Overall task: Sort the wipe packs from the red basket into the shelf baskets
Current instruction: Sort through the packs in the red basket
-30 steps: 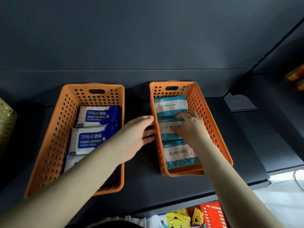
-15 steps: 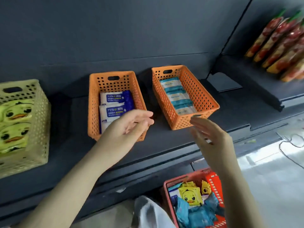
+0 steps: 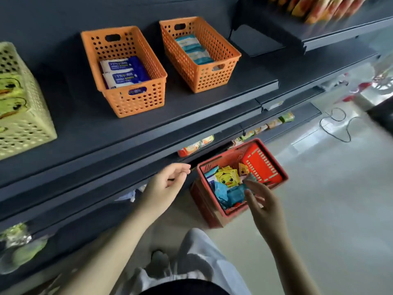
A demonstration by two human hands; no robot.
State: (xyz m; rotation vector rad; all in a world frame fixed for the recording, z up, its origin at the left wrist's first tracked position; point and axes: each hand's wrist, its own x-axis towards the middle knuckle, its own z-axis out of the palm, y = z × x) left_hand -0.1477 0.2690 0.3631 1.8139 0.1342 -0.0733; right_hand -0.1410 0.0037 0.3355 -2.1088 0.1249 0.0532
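the right hand (image 3: 261, 201) hovers empty, fingers spread, over the yellow and teal wipe packs (image 3: 226, 178) lying in the red plastic basket (image 3: 262, 165) below the dark metal shelf (image 3: 85, 128), while the left hand (image 3: 165, 184) hangs loosely curled and empty beside it.

The shelf (image 3: 191, 107) is bare along its front edge and in the gap between the left orange basket (image 3: 125, 103) and the right orange basket (image 3: 204, 79); these 2 stand open-topped. A pale yellow basket (image 3: 27, 128) fills the shelf's left end. On the floor (image 3: 319, 199) below the front edge, the red basket (image 3: 204, 205) is open-topped, loose packs (image 3: 226, 179) piled inside.
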